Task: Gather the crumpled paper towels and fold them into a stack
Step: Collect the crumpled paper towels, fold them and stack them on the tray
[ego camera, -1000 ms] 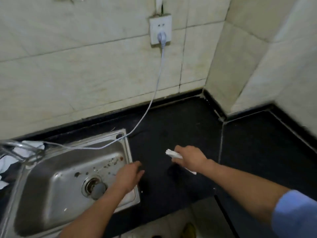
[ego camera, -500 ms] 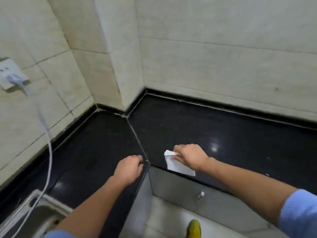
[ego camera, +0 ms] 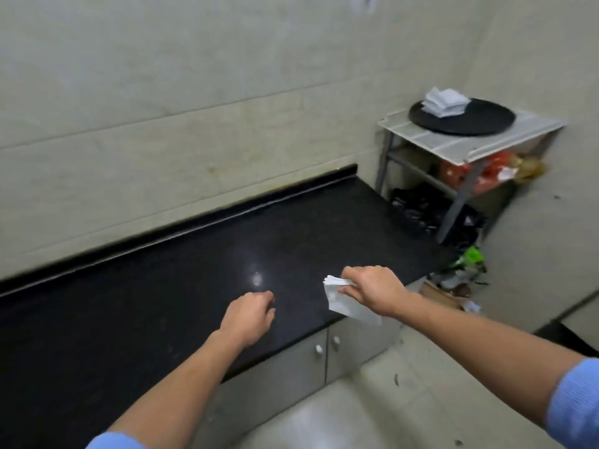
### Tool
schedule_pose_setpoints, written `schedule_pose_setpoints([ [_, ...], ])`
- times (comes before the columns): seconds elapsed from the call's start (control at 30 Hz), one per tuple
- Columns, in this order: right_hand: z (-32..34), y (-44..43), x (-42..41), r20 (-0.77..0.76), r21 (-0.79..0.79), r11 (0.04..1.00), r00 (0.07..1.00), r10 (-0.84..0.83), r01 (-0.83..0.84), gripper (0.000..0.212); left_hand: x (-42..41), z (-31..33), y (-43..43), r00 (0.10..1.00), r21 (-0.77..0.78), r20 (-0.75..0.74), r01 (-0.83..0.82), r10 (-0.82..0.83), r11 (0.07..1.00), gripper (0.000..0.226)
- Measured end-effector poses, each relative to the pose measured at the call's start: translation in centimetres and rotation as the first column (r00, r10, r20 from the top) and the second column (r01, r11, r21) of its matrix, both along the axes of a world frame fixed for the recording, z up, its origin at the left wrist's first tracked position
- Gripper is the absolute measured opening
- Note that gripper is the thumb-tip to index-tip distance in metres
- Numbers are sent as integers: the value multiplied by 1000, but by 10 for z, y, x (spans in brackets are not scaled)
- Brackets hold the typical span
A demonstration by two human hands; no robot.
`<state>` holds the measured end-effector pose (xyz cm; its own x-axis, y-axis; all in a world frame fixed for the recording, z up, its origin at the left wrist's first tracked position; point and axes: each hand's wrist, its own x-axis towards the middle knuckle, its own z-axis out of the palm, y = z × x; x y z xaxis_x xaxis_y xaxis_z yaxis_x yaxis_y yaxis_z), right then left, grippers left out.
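The view has swung to the right since half a second ago: the wall corner and the socket with its cable are gone. A long stretch of black tabletop now runs along the tiled wall, with a metal rack at its far end. Both hands have kept much the same pose through the turn.

On the rack's white top lies a round black tray, and on its left part sits a stack of folded white paper towels. It looks somewhat loose, with the sheets not squarely lined up. Below the tabletop are grey cupboard doors.

The left hand hovers over the front of the tabletop, its fingers loosely curled and its grip empty. The right hand is over the tabletop's front edge, well apart from the rack. Its grip is closed, thumb and fingers pinching a folded paper towel that hangs down flat from the pinch.

Judging by this, the task is well along. Several towels are already folded and piled on the tray, and one more is folded and in hand. What seems left is to carry this one to the stack and lay it on top. No crumpled towels show in this view, so whether more remain cannot be told.
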<state>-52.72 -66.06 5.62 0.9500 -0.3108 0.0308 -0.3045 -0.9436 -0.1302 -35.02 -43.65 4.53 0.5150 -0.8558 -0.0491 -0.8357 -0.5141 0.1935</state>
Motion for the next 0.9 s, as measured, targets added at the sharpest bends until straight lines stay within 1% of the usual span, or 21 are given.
schedule_pose_setpoints([
  [0.1, 3, -81, -65, 13, 4, 994, 994, -111, 110, 33, -47, -4, -106, 992, -29, -41, 120, -121, 992, 17],
  [0.2, 10, -149, -117, 13, 8, 979, 979, -203, 203, 33, -90, -2, -191, 968, -63, -80, 231, -236, 971, 20],
  [0.3, 17, -205, -152, 41, 9, 957, 956, -289, 289, 31, -115, 5, -262, 936, -73, -61, 343, -348, 936, 21],
  [0.43, 23, -276, -176, 90, 14, 928, 924, -371, 371, 31, -118, 15, -357, 892, -87, -11, 449, -452, 889, 21],
  [0.5, 29, -302, -176, 104, 21, 931, 926, -363, 363, 30, -109, 24, -391, 881, -90, 13, 471, -472, 877, 20],
  [0.63, 53, -384, -164, 139, -14, 935, 926, -350, 355, 28, -83, 42, -489, 862, -162, 61, 506, -503, 847, 21],
  [0.77, 104, -467, -135, 182, -71, 938, 929, -322, 339, 24, -55, 76, -575, 876, -262, 56, 477, -480, 839, 19],
  [0.83, 129, -503, -116, 204, -91, 936, 926, -316, 340, 23, -42, 90, -612, 876, -273, 82, 479, -476, 834, 18],
  [0.9, 150, -537, -98, 229, -102, 933, 921, -315, 344, 21, -28, 100, -646, 882, -292, 77, 466, -466, 835, 16],
])
